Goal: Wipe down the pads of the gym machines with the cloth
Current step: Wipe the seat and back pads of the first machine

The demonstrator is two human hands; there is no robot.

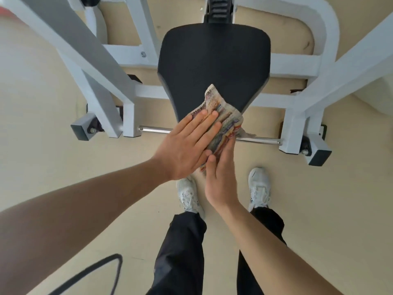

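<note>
Striped cloth [221, 122], at the near tip of the black seat pad [212, 64]: your left hand [182, 150] presses it flat-fingered, your right hand [219, 177] backs it from below, finger curl hidden, probably squaring it for wiping.

Cloth [226, 119] sits at near end of pad [212, 60].

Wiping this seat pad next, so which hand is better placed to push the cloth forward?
Left. The left hand lies flat on the cloth at the black pad's near tip; the right hand is at the cloth's near edge, off the pad.
</note>
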